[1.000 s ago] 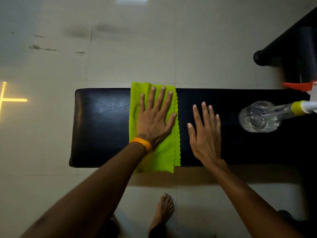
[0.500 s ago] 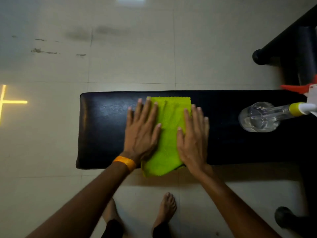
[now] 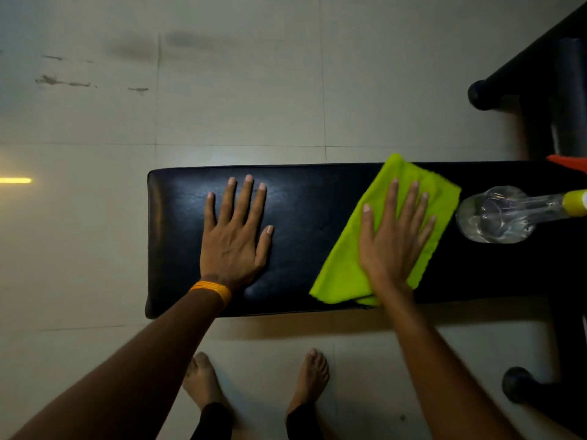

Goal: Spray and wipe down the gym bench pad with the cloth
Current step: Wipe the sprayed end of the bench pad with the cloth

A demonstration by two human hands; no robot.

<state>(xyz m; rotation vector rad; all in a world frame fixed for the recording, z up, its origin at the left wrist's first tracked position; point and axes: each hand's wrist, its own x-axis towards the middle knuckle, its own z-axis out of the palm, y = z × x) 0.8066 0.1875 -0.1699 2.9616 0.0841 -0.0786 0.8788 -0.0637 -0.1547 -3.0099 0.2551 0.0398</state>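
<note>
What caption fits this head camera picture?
Right hand presses the green cloth on the black bench pad beside a spray bottle.

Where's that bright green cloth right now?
The green cloth lies on the right part of the black bench pad, flat under the right hand, just left of the clear spray bottle.

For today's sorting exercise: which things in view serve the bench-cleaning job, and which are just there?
Job: bench pad, green cloth under right hand, spray bottle, left hand.
Just there: orange wristband, black frame, floor tiles.
</note>
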